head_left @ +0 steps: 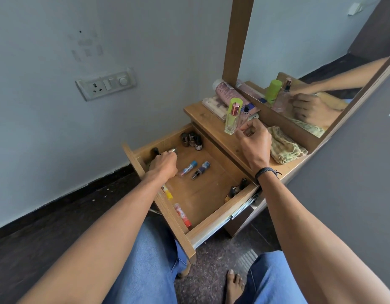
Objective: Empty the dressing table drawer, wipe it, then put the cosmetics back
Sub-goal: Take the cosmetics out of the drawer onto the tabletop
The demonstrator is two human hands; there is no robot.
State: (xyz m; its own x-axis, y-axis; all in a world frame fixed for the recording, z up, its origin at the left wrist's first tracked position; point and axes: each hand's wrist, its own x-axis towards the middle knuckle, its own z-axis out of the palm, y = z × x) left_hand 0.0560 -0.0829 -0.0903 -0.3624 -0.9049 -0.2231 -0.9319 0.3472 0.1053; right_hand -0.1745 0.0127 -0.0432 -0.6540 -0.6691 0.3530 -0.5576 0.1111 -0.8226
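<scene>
Since the drawer (200, 194) needs clearing for wiping, my left hand (165, 165) grips a silver-capped tube (171, 150) inside; right hand (254, 137) curls beside the perfume bottle (232, 120), hold indeterminate.

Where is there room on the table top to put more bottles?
Bare wood shows at the left corner of the tabletop, before the palette, and along the front edge between the perfume bottle and the cloth, by the right hand. Crowded: the far end beside the mirror.

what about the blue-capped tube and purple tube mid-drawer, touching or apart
Apart. Head view shows bare drawer floor between the blue-capped tube and the purple tube.
</scene>
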